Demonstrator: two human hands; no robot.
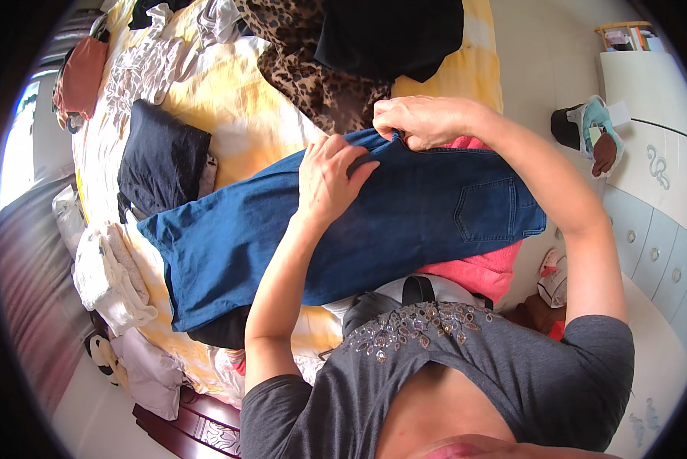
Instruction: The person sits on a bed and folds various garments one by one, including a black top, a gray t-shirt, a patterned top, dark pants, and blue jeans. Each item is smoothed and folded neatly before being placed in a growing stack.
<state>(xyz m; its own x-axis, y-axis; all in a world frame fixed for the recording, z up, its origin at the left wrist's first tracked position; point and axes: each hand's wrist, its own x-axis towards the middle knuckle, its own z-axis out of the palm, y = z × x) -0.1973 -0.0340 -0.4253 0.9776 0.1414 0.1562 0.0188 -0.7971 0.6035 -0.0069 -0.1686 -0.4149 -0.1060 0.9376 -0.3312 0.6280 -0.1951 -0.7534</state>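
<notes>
A pair of blue denim jeans (pixel 389 201), folded lengthwise, stretches across the bed in front of me. The leg hems lie at the left, and a stitched back pocket shows near the waist at the right. My left hand (pixel 328 178) is on the middle of the legs, its fingers bent around a fold at the upper edge and the thumb apart. Close to the crotch seam, my right hand (pixel 429 117) pinches the denim; its fingertips are partly hidden. Pink cloth (pixel 481 267) shows under the waist end. Beyond my right hand lies a leopard-print garment (pixel 332 97).
Black cloth (pixel 395 34) covers part of the leopard-print garment. Left of the jeans are a dark folded garment (pixel 163 160) and white folded cloth (pixel 105 275). The yellow-and-white bedsheet (pixel 234 120) lies beneath. A white cabinet (pixel 647 86) stands right, beside a hanging bag (pixel 599 126).
</notes>
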